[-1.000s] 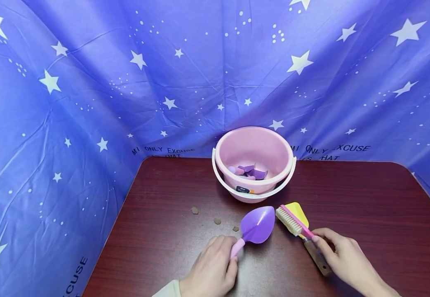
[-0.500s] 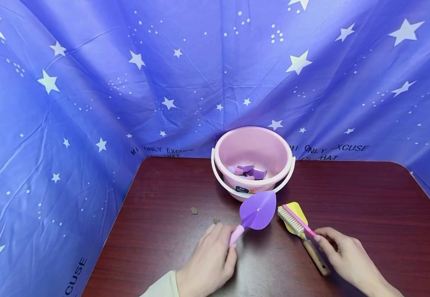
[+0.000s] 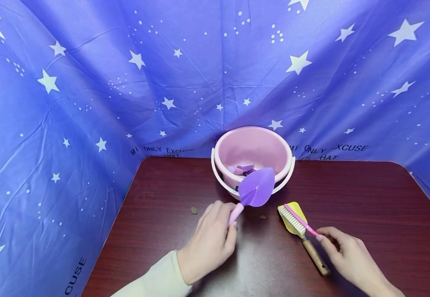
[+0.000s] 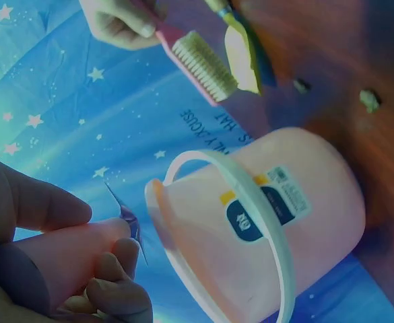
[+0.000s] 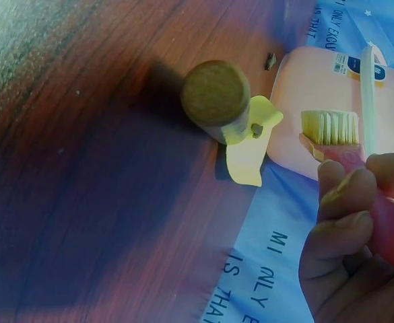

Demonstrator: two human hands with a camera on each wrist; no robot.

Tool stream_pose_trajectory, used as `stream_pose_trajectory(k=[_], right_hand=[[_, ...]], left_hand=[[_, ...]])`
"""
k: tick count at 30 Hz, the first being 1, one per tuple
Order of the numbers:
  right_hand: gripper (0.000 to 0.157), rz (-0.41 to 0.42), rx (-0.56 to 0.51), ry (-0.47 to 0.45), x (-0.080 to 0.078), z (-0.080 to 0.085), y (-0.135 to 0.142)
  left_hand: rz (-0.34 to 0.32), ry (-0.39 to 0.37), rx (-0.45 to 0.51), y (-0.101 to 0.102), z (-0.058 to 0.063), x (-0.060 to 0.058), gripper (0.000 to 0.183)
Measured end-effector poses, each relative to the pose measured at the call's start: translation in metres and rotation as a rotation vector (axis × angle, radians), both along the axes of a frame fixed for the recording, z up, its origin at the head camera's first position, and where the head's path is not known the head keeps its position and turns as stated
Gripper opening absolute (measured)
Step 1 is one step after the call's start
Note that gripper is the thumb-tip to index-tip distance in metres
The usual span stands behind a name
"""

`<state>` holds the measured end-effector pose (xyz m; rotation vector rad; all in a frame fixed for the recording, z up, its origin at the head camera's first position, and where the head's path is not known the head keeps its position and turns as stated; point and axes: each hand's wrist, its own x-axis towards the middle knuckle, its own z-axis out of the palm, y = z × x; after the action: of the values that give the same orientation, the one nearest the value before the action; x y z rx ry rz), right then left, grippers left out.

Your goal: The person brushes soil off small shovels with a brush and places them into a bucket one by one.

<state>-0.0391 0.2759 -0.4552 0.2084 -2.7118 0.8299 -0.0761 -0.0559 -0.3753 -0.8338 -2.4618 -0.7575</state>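
My left hand (image 3: 209,243) grips the pink handle of a purple trowel (image 3: 256,187), its heart-shaped blade overlapping the bucket's front rim in the head view. Behind it stands a pink bucket (image 3: 252,144) with a white handle; purple and pink pieces (image 3: 245,169) lie inside, partly hidden. Between thumb and fingers, my right hand (image 3: 352,255) pinches a pink brush (image 3: 294,220) with pale bristles. Under the brush lies a yellow trowel (image 3: 297,206) with a wooden handle. The left wrist view shows the purple trowel's handle (image 4: 69,256) in my fingers, its blade nearly edge-on.
Small brown chips lie on the dark red table (image 3: 155,247): one chip (image 3: 194,210) is left of my left hand, another chip (image 3: 262,217) sits below the purple blade. A blue star-printed curtain (image 3: 185,74) hangs behind and along the table's left side.
My left hand has moved the purple trowel up and forward over the bucket's front, uncovering a brown chip. My right hand and the brush have shifted only slightly.
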Motion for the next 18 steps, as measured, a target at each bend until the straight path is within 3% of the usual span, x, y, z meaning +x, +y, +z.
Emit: stream_pose_trajectory(k=[12,18], right_hand=[[0.015,-0.013,0.004,0.017,0.000,0.000,0.004],[0.014,-0.026,0.013,0.011,-0.002,0.000,0.005]], left_hand=[[0.020,0.018,-0.037,0.014,0.019,-0.033,0.017],[0.034,0.021,-0.118,0.025,0.026,-0.055,0.008]])
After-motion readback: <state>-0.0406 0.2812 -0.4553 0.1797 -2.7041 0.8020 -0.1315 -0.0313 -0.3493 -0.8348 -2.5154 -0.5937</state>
